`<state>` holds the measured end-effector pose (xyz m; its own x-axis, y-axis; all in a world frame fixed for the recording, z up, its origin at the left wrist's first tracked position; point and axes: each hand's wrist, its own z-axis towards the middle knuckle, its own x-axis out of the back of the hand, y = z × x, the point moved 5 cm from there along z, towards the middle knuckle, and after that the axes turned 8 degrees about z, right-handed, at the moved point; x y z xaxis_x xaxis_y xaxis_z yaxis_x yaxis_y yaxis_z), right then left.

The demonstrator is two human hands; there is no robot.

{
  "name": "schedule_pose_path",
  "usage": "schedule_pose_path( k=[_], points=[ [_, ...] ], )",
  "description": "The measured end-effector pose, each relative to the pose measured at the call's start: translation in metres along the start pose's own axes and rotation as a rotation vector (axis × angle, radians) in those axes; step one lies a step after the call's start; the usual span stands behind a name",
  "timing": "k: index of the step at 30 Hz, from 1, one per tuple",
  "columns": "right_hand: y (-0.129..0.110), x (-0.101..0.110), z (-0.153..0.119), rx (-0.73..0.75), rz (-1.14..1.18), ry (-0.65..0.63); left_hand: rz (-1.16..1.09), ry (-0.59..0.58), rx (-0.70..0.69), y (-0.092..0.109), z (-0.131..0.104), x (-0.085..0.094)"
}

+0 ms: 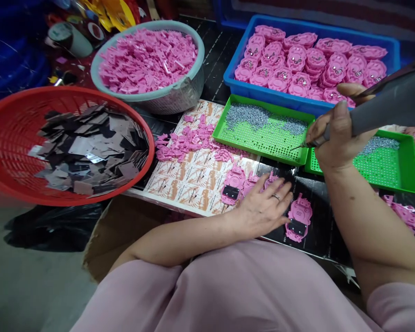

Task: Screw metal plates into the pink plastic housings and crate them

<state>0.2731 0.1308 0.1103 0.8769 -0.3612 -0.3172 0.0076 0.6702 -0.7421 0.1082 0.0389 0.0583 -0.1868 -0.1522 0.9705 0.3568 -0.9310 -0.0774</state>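
My left hand (263, 207), with a ring on one finger, lies with its fingers spread over pink plastic parts near the table's front edge. Left of it sits a pink part (233, 177) with a black plate; another pink part (299, 214) with a black plate lies to its right. My right hand (340, 131) is wrapped round a grey electric screwdriver (383, 103). The tool's thin tip points left over the right end of a green tray (263, 150) of small screws. A second green tray (387, 170) is partly hidden by my right forearm.
A red basket (124, 115) of thin plates stands at the left. Behind are a grey basket (193, 87) of pink pieces and a blue bin (230, 76) of stacked pink parts. Loose pink pieces (190, 138) lie on the patterned sheet (190, 184).
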Motion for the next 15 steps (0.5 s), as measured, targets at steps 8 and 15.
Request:
schedule_pose_path(
  k=[8, 15],
  points=[
    [0.009, -0.005, -0.001, 0.014, 0.019, -0.079, -0.125, 0.015, -0.128, 0.027, 0.007, -0.012],
    [-0.028, -0.002, 0.012, -0.050, 0.025, 0.001, -0.118, -0.046, -0.107, 0.028, 0.004, -0.016]
  ],
)
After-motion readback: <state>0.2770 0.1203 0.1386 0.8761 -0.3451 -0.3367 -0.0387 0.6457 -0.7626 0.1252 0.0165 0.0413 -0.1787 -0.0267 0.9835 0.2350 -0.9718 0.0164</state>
